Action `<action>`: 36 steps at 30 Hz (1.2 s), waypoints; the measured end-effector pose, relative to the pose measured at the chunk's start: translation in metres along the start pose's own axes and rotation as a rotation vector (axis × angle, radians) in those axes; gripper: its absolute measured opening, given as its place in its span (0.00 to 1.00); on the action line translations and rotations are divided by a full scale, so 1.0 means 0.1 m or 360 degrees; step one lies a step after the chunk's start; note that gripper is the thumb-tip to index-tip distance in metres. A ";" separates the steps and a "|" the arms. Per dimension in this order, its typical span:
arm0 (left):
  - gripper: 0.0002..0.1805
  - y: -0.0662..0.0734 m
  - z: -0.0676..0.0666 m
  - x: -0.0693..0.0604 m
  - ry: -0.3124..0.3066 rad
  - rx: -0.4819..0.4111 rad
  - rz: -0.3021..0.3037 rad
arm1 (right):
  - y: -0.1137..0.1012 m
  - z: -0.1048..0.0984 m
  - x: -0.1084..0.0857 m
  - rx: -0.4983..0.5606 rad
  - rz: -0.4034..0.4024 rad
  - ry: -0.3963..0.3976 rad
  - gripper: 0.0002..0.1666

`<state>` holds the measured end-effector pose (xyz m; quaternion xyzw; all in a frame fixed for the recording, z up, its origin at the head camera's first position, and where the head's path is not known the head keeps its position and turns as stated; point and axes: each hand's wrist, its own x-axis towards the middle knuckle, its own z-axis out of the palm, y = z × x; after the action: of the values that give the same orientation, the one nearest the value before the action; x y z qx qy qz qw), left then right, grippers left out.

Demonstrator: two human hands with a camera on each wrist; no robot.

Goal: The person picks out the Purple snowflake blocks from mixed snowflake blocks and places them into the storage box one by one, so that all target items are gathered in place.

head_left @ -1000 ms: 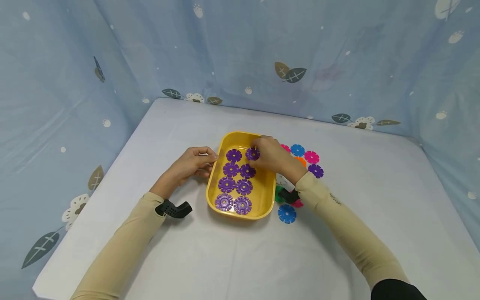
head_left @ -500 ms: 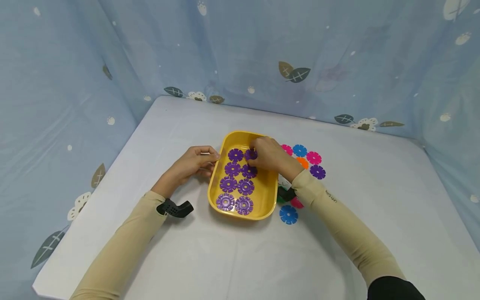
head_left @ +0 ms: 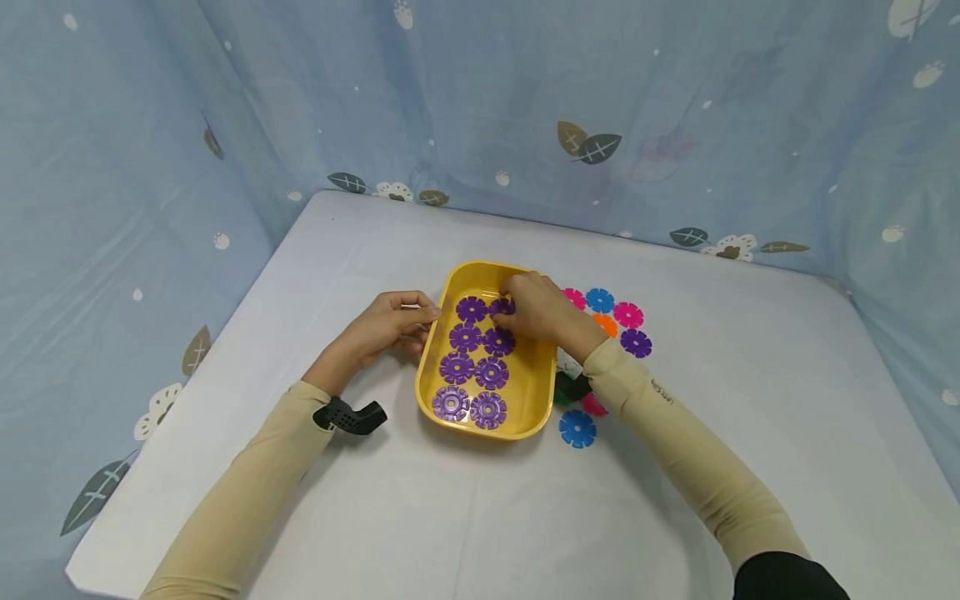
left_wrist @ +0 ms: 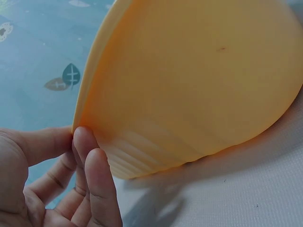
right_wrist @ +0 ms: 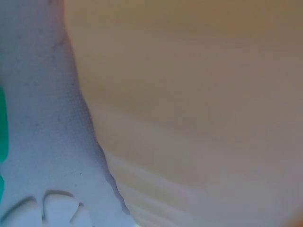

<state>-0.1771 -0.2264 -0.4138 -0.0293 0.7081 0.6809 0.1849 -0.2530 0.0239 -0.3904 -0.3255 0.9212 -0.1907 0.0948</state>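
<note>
A yellow plastic tray (head_left: pixel 536 408) stands on the white table. Two columns of purple snowflake discs (head_left: pixel 457 367) lie flat inside it. My left hand (head_left: pixel 386 325) pinches the tray's left rim; in the left wrist view the thumb and fingertips (left_wrist: pixel 101 175) meet at that edge. My right hand (head_left: pixel 543 310) reaches over the right side into the tray, with curled fingers pinching the upper right purple snowflake disc (head_left: pixel 501 307), partly covered by them. In the right wrist view the tray's outer wall (right_wrist: pixel 189 118) fills most of the picture, and the right fingers are hidden.
Right of the tray lie loose snowflake discs: pink (head_left: pixel 628 315), blue (head_left: pixel 577 428), orange (head_left: pixel 605 325) and purple (head_left: pixel 636 343). A white disc (right_wrist: pixel 61 208) is close by the tray wall. My right forearm covers some of them. A blue patterned curtain (head_left: pixel 480 100) surrounds the table.
The right fingers have closed in over the upper right purple disc, covering more of it. The left hand keeps the rim. The head view has shifted slightly.
</note>
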 end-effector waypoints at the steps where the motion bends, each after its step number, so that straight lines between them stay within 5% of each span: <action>1: 0.11 0.00 0.00 0.00 0.0001 -0.0002 0.0000 | 0.00 0.00 0.00 0.0014 0.0002 0.0001 0.17; 6: 0.10 0.00 0.00 0.00 0.0008 0.0001 0.0000 | 0.01 -0.04 -0.03 0.0043 -0.0089 0.0074 0.15; 18: 0.15 -0.02 -0.01 0.01 0.0006 0.0030 0.0030 | 0.08 -0.51 -0.46 0.0125 -0.0305 0.0566 0.16; 26: 0.13 -0.03 -0.02 0.01 -0.0011 0.0045 0.0029 | 0.32 -0.76 -0.84 0.0046 -0.0150 0.0748 0.21; 36: 0.14 -0.03 -0.02 0.00 -0.0009 0.0072 0.0049 | 0.71 -0.70 -1.35 0.0018 0.0138 0.0787 0.22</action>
<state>-0.1771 -0.2282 -0.4166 -0.0121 0.7231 0.6675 0.1770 -0.2102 0.1806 -0.3490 -0.2286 0.9285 -0.2653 -0.1235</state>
